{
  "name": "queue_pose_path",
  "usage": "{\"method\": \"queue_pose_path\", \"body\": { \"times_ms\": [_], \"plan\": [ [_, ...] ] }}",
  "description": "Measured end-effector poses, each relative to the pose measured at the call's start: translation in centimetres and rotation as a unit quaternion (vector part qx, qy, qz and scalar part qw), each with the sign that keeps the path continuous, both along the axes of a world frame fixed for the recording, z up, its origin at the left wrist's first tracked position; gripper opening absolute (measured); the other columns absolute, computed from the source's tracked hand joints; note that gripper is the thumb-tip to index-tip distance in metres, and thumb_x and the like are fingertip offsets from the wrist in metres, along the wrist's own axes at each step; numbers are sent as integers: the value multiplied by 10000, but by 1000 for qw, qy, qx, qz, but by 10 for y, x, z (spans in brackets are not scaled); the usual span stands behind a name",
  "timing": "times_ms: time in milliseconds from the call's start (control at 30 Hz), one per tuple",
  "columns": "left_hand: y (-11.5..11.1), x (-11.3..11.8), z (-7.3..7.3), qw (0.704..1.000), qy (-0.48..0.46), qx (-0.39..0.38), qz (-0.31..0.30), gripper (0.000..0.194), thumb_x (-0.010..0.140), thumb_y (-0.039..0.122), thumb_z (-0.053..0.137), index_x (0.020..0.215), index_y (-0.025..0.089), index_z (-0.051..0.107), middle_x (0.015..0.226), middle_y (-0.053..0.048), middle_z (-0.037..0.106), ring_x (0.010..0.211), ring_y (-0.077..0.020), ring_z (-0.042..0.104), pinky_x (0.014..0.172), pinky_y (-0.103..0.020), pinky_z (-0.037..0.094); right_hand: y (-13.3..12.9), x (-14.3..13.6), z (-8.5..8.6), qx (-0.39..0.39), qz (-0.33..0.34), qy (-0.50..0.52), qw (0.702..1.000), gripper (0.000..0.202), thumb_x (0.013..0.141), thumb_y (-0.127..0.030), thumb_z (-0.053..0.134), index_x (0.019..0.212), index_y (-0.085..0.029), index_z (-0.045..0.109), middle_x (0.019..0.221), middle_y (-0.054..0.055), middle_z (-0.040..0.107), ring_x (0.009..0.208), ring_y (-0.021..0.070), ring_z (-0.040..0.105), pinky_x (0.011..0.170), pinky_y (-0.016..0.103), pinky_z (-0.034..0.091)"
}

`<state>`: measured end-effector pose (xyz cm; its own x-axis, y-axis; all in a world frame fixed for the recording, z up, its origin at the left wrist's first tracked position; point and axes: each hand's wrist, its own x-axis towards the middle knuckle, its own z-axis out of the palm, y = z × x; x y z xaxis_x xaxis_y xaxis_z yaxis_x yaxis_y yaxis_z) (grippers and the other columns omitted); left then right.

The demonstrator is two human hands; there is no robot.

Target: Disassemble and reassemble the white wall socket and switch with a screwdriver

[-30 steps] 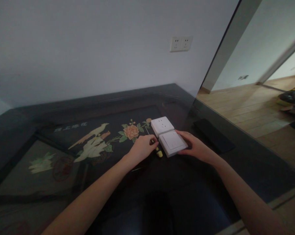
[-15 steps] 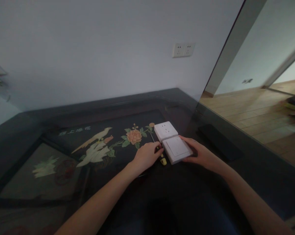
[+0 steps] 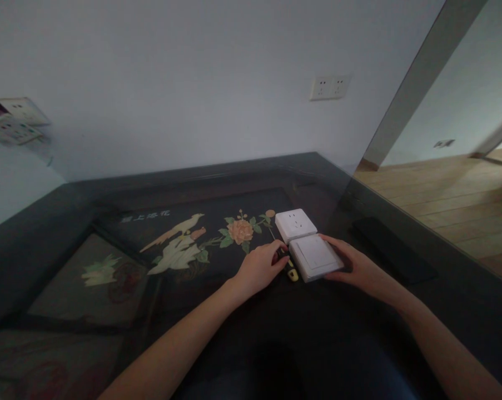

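Observation:
My left hand (image 3: 264,264) is closed around a screwdriver (image 3: 292,274) with a yellow and black handle. Its thin shaft points away from me along the tabletop, and the fingers hide part of the handle. Just right of it lies a white light switch (image 3: 316,255) with one broad rocker plate. My right hand (image 3: 348,264) grips this switch by its right side, thumb at the near corner and fingers at the far one. Touching or nearly touching the switch's far edge is a white wall socket (image 3: 296,223), face up on the table.
The glossy dark table (image 3: 234,344) carries a bird-and-flower picture (image 3: 240,230). A flat black object (image 3: 392,250) lies right of my right hand. A double outlet (image 3: 329,88) is on the wall behind; more outlets (image 3: 19,119) are on the left wall.
My view has turned a little to the left, so the table and both hands appear farther right. Both hands keep the same hold on the screwdriver and the switch.

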<state>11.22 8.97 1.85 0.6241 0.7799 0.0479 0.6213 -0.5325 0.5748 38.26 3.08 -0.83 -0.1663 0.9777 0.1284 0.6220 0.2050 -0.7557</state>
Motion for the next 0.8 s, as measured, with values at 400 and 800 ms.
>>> {"method": "queue_pose_path", "body": {
  "times_ms": [400,800],
  "plan": [
    [-56,-96,-1,993,-79,91,-15,231,972,227,447,1108,199,631,805,-20,638,711,-142,596,696,-260,490,0,3,-1,0,-32,29,999,809,690,-503,795,1402,-295,472,1452,119,534,1261,372,575,1009,562,523],
    [-83,-160,-8,964,-64,197,-164,261,927,178,400,725,206,564,605,-18,611,558,-144,561,557,-277,387,-32,-125,52,212,142,-16,967,272,1002,-343,428,835,-251,622,794,48,690,738,185,665,645,312,533]
  ]
}}
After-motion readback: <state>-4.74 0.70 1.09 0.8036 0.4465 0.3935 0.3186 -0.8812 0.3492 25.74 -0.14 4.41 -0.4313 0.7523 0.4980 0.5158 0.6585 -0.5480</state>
